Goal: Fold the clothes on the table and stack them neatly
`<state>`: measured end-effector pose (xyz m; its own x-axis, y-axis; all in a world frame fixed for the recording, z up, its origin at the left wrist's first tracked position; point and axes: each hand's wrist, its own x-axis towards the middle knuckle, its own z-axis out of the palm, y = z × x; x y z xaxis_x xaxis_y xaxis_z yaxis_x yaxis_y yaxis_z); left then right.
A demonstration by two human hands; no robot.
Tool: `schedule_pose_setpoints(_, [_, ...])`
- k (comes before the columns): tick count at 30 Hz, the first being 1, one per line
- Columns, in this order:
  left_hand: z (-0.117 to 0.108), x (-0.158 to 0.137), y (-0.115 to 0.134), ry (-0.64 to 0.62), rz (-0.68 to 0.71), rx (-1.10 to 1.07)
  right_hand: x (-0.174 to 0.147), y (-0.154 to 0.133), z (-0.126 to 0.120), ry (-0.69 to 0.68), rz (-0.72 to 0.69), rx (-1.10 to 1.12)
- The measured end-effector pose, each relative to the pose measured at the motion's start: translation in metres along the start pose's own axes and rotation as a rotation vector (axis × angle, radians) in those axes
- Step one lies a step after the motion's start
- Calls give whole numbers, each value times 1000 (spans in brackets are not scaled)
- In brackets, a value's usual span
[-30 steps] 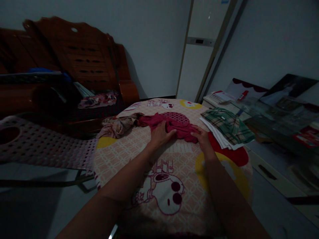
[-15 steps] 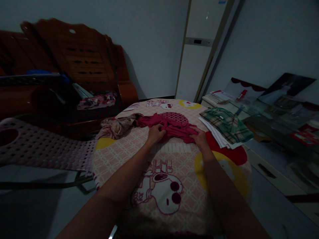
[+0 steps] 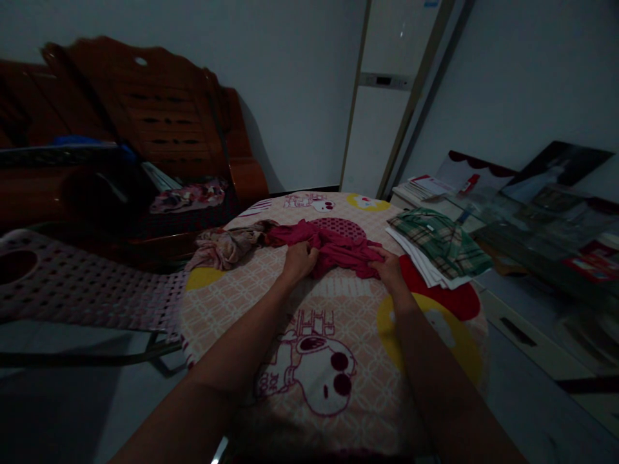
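Observation:
A crumpled deep-pink garment lies across the round table; its exact kind cannot be told from the folds. My left hand is closed on the cloth near its middle, fingers curled into it. At the right end of the garment, my right hand pinches the edge between thumb and fingers. A bunched beige patterned cloth touches the pink garment's left end. To the right of my right hand lies a folded green plaid garment on top of white folded cloth.
A cartoon-print tablecloth covers the table. A woven lounge chair stands at the left, before a wooden bench. On the right is a glass-topped cabinet with papers. A tall white air conditioner stands behind.
My left hand has shifted slightly left, and its fingers have curled further into the pink cloth. My right hand stays at the garment's right end.

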<state>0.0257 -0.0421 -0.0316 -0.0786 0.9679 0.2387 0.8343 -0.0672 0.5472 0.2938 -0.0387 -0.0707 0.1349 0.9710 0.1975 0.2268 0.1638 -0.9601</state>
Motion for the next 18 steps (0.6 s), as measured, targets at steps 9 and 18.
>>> schedule_pose_setpoints(9, [-2, -2, 2, -91, 48, 58, 0, 0, 0, 3, -6, 1])
schedule_pose_setpoints(18, [-13, 2, -7, 3, -7, 37, 1, 4, 0, -8, 20, 18])
